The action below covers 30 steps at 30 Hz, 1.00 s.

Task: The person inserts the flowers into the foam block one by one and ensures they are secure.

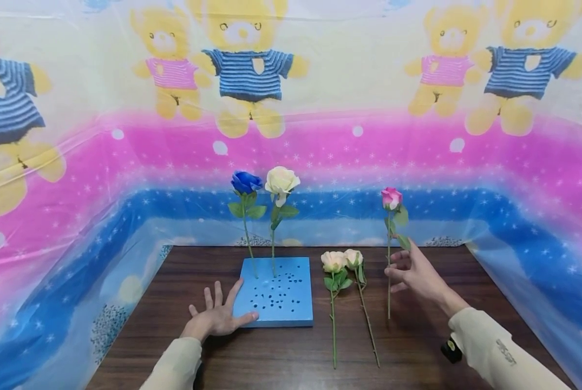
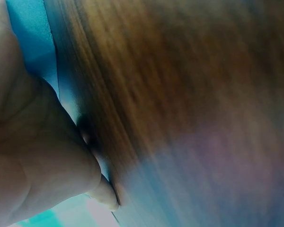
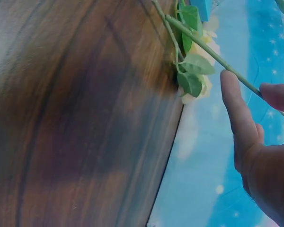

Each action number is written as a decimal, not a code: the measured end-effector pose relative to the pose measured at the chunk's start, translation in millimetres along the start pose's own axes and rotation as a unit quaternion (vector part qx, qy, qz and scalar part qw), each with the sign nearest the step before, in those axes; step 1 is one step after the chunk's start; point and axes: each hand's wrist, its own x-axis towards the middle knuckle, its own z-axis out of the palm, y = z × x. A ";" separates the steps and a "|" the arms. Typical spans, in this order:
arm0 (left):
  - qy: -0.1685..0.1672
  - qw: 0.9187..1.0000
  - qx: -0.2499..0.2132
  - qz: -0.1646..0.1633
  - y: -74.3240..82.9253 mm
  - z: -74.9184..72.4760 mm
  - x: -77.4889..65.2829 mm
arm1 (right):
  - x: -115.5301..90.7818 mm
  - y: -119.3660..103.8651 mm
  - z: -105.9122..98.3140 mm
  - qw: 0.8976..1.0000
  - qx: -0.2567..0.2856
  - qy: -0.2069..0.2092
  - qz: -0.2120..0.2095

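In the head view my right hand (image 1: 419, 275) pinches the green stem of a pink rose (image 1: 392, 199), holding it upright at the right side of the table. In the right wrist view the thumb and a finger meet the bare stem (image 3: 206, 47). My left hand (image 1: 215, 318) rests with spread fingers against the left side of a light blue block (image 1: 302, 314) dotted with small holes; its thumb lies over the front edge. A blue rose (image 1: 246, 182) and a white rose (image 1: 282, 183) stand in the block's back half.
Two cream-peach roses, one on the left (image 1: 333, 262) and one on the right (image 1: 353, 259), lie on the dark wood table (image 1: 252, 363) between block and right hand. A cloth (image 1: 329, 146) printed with teddy bears hangs behind and at both sides.
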 end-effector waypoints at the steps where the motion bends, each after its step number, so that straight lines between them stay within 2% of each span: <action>1: -0.001 1.000 0.000 -0.001 -0.2 0.0 -0.1 | 1.8 -2.0 1.6 1.000 -0.002 0.003 -0.007; 5: -0.001 1.000 0.001 -0.002 0.7 -1.3 0.1 | 9.4 -11.0 9.6 1.000 -0.004 0.008 -0.028; 14: 0.005 1.000 0.007 0.002 3.3 -4.1 -0.3 | 28.6 -28.8 35.1 0.999 0.004 0.006 -0.046; 24: 0.002 1.000 0.008 0.000 3.2 -5.1 -0.7 | 46.5 -36.7 61.6 0.998 -0.005 0.001 -0.066; 30: 0.001 1.000 0.014 -0.002 2.3 -2.1 -0.7 | 56.3 -41.0 81.4 0.997 0.016 -0.002 -0.071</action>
